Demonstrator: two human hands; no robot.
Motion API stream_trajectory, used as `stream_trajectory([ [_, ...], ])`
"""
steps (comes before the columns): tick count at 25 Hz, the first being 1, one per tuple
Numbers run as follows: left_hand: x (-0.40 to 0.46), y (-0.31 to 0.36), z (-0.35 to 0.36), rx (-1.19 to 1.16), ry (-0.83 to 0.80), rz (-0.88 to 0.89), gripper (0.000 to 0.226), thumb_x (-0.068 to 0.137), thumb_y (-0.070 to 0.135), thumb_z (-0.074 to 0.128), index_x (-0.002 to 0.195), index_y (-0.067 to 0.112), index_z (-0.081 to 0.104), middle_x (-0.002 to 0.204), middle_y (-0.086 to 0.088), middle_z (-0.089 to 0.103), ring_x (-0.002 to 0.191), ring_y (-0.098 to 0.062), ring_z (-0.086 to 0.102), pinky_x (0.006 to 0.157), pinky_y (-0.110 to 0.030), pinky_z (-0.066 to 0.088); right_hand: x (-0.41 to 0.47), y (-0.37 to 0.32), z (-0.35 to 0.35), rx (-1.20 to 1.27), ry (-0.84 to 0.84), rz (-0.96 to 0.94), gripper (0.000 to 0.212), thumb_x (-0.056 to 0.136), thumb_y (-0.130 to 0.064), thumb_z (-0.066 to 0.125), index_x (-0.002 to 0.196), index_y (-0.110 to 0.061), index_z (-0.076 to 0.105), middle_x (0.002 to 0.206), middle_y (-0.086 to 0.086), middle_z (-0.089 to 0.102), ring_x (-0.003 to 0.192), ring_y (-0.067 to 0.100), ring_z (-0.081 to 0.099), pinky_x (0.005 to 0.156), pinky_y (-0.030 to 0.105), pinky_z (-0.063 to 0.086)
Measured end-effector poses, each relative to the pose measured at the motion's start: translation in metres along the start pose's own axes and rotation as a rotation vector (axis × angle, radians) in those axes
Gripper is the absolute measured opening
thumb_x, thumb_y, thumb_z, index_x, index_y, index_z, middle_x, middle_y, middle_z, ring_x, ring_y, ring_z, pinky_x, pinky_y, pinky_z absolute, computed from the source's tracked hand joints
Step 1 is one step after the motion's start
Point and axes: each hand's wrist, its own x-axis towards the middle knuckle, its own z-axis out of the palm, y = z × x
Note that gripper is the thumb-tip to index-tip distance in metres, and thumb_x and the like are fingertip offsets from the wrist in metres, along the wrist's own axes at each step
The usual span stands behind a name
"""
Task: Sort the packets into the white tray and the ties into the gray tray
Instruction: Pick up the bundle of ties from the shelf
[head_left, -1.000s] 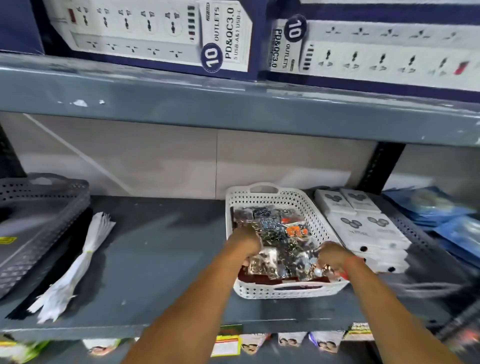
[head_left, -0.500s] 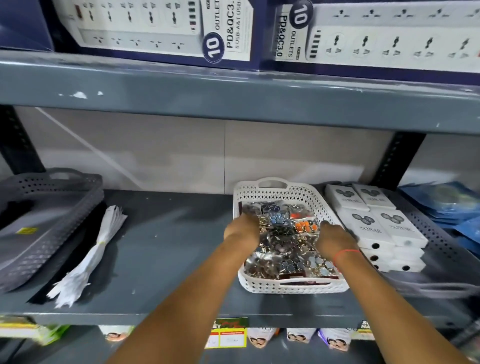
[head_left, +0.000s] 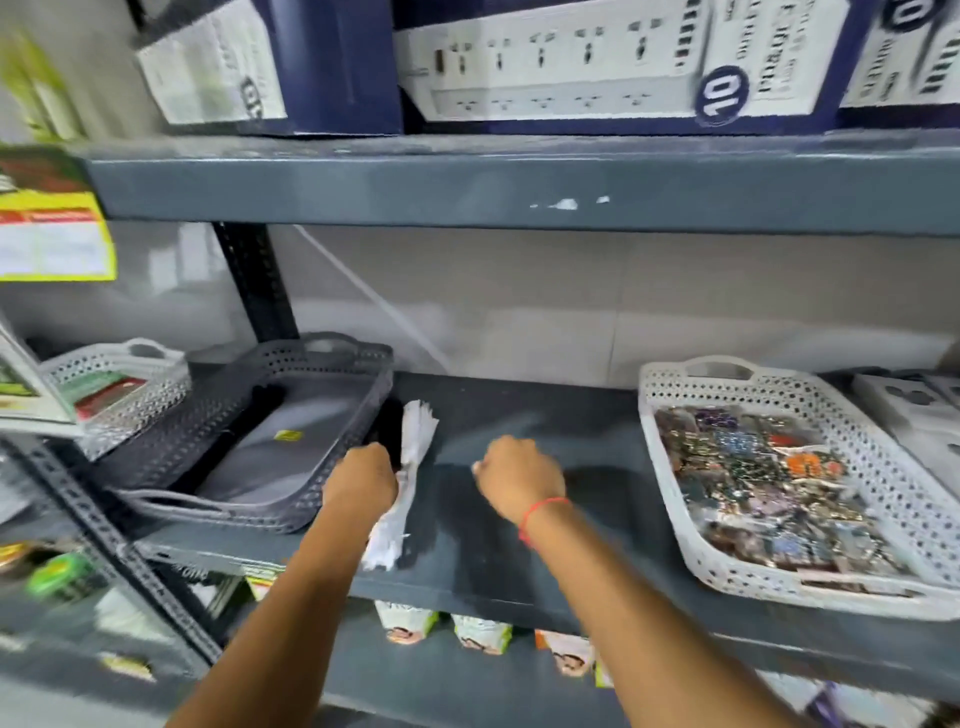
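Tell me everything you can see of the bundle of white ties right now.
The bundle of white ties is a long sheaf of thin white strips, plastic by the look of it, fanned at both ends and pinched near the middle. It lies flat on the dark gray shelf, lengthwise front to back, just right of the gray tray and outside it. The left hand is at its middle, touching or gripping it; which is unclear. The right hand is apart from it.

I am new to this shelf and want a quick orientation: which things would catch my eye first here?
The white tray at the right, heaped with shiny packets, stands out first. Next comes the white bundle of ties on the shelf beside the gray tray, with the left hand on it and the right hand close by.
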Motion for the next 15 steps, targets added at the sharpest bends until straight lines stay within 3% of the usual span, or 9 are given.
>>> stream_trajectory([
  [4,0.004,-0.025,0.012,-0.001,-0.051,-0.035,0.033,0.091,0.012,0.045,0.117,-0.006,0.055,0.122,-0.028,0.061,0.113,-0.039,0.058,0.092,-0.042,0.047,0.000,-0.060,0.066,0.132,-0.139,0.064,0.035,0.094,-0.020,0.041,0.124,-0.004,0.054,0.131,0.021,0.057,0.121,0.037,0.054,0.098,0.040,0.046],
  [6,0.006,-0.034,0.021,-0.065,-0.055,-0.063,0.033,0.090,0.013,0.046,0.116,-0.004,0.057,0.123,-0.026,0.061,0.114,-0.038,0.058,0.094,-0.041,0.047,0.004,-0.069,0.081,0.174,-0.142,0.131,0.037,0.095,-0.013,0.036,0.128,-0.004,0.049,0.134,0.021,0.054,0.124,0.035,0.052,0.100,0.039,0.044],
  [10,0.014,-0.037,0.024,-0.235,-0.079,-0.095,0.033,0.086,0.017,0.052,0.110,-0.005,0.060,0.118,-0.025,0.064,0.110,-0.038,0.060,0.088,-0.039,0.049,0.018,-0.070,0.090,0.269,-0.113,0.231,0.037,0.097,-0.018,0.036,0.126,-0.002,0.050,0.134,0.021,0.054,0.123,0.035,0.052,0.100,0.037,0.043],
  [15,0.016,-0.031,0.022,-0.434,-0.121,-0.112,0.014,0.079,0.003,0.050,0.071,-0.006,0.058,0.106,-0.030,0.067,0.098,-0.039,0.064,0.075,-0.038,0.051,0.022,-0.063,0.090,0.308,-0.129,0.301,0.034,0.090,-0.015,0.046,0.119,0.000,0.057,0.129,0.022,0.058,0.117,0.037,0.056,0.094,0.036,0.047],
])
